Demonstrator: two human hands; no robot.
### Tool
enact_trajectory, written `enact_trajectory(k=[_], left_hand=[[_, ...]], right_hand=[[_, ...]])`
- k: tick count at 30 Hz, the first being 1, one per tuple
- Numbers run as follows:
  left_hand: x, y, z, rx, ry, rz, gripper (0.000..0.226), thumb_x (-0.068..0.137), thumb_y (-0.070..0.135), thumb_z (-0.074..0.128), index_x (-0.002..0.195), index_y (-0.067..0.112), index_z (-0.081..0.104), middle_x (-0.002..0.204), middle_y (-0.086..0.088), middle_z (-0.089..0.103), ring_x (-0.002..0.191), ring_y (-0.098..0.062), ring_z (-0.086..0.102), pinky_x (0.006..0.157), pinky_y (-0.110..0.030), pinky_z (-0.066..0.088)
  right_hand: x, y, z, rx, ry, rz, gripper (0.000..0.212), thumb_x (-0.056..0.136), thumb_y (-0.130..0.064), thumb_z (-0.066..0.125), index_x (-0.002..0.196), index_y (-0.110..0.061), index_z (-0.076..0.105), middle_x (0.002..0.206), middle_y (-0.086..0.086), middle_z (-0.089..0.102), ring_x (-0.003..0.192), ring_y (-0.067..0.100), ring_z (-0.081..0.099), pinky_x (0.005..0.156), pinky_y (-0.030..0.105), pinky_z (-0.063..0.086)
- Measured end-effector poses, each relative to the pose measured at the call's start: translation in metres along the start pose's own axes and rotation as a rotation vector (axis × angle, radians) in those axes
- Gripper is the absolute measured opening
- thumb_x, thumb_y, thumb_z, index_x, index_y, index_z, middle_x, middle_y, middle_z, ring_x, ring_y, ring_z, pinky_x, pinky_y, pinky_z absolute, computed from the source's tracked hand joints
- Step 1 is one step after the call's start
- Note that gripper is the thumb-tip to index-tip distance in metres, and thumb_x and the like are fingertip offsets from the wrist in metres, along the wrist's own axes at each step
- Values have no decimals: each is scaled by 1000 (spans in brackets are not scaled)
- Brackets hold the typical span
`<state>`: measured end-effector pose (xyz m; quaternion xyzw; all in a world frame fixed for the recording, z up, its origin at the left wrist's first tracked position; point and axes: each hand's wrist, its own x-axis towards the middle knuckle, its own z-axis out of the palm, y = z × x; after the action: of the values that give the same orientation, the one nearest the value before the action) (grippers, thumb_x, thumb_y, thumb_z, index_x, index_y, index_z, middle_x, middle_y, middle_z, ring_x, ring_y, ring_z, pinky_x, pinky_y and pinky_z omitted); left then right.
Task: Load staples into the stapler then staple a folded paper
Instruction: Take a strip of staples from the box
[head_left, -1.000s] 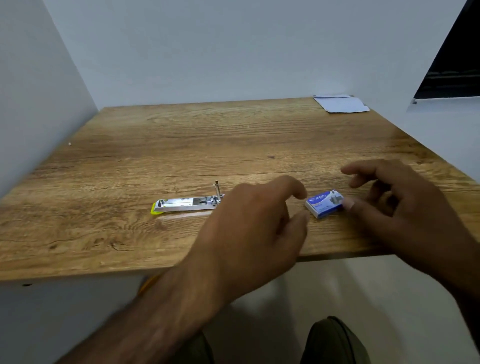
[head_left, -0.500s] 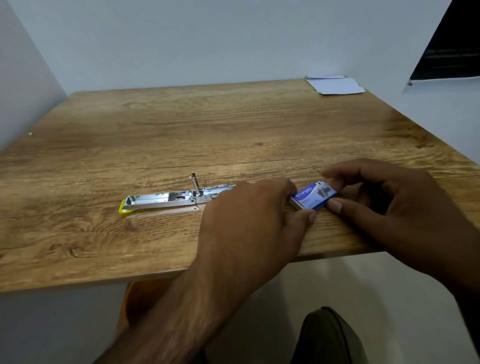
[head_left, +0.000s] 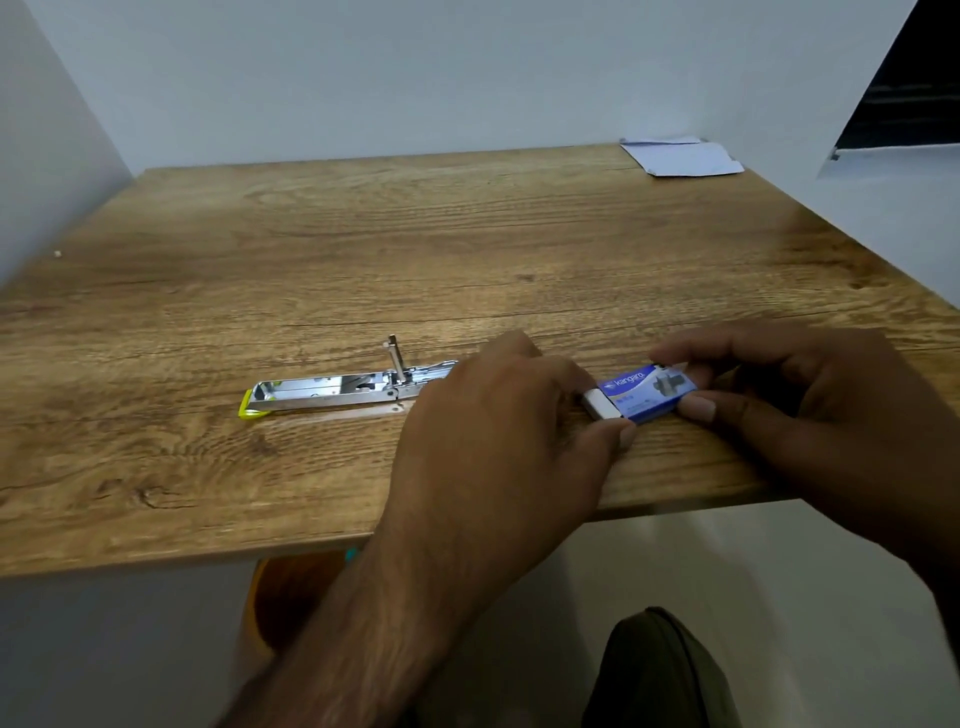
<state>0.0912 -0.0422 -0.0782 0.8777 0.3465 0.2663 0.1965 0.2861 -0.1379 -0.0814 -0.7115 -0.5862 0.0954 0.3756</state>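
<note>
Across the whole middle of the view you've got the wooden table (head_left: 467, 249), running up to pale walls at the back and left. Biggest things on it are your own hands, both down around 4 o'clock near the front edge. Your left hand (head_left: 498, 431) comes in from 6 o'clock, and its thumb and fingertips are pinched onto the white inner tray (head_left: 602, 405), which sticks out a little from the left end of the box. Your right hand (head_left: 810, 415) reaches in from 3 o'clock, fingers curled with the thumb on the near edge and the fingertips on the far edge of the blue staple box (head_left: 647, 392), so it's gripped, not just touched. Just left of your left hand, roughly dead centre, the stapler (head_left: 332, 392) lies flat and opened out, shiny metal channel facing up, yellow-green tip pointing to 9 o'clock and a small metal post standing up mid-way. Way off at 1 o'clock, in the far right corner, sits the folded paper (head_left: 680, 156).
</note>
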Motion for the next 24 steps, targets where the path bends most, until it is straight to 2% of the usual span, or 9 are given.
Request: enact_trajectory(k=[5, 10, 12, 15, 20, 22, 24], left_hand=[[-4, -3, -3, -72, 20, -15, 30, 78, 52, 73, 104, 37, 74, 94, 16, 62, 90, -2, 62, 82, -32, 51], [-5, -1, -5, -115, 19, -5, 28, 77, 45, 77, 103, 36, 72, 96, 17, 66, 94, 0, 62, 86, -32, 51], [-4, -3, -5, -136, 16, -8, 25, 76, 42, 79, 99, 35, 73, 94, 17, 67, 87, 2, 62, 82, -27, 51], [-4, -5, -5, -163, 15, -17, 24, 73, 41, 81, 96, 35, 73, 88, 17, 68, 64, 4, 54, 71, -21, 46], [-4, -7, -4, -157, 22, -11, 25, 73, 43, 79, 95, 35, 72, 85, 18, 67, 63, 5, 52, 68, -18, 44], [-4, -6, -5, -161, 29, -15, 25, 72, 43, 78, 95, 34, 73, 85, 18, 67, 71, 4, 57, 70, -20, 46], [-4, -5, -5, -155, 43, -19, 27, 71, 44, 76, 95, 33, 73, 84, 18, 68, 83, 1, 62, 78, -25, 51]], right_hand=[[-1, 0, -1, -16, 17, 20, 35, 78, -27, 71, 104, -49, 70, 100, -22, 68, 81, 11, 64, 68, 23, 48], [-1, 2, 0, -22, 24, 43, 34, 81, -26, 69, 106, -48, 69, 92, -17, 68, 86, 7, 62, 71, 27, 51], [-1, 4, -1, -22, 33, 58, 38, 84, -18, 72, 106, -48, 69, 90, -15, 68, 87, 5, 61, 72, 27, 50], [0, 4, -3, -30, 34, 71, 40, 86, -12, 72, 106, -47, 70, 94, -15, 68, 89, 3, 59, 71, 26, 48], [2, 3, -6, -58, 21, 57, 46, 85, -9, 74, 110, -47, 68, 100, -17, 64, 91, 1, 59, 71, 22, 47], [-3, 0, -13, -13, 47, 31, 48, 84, -15, 75, 111, -53, 65, 106, -20, 62, 96, 1, 60, 69, 21, 49], [-6, -8, -20, 14, 89, -18, 36, 85, -32, 71, 109, -57, 64, 110, -21, 63, 98, 6, 62, 70, 22, 51]])
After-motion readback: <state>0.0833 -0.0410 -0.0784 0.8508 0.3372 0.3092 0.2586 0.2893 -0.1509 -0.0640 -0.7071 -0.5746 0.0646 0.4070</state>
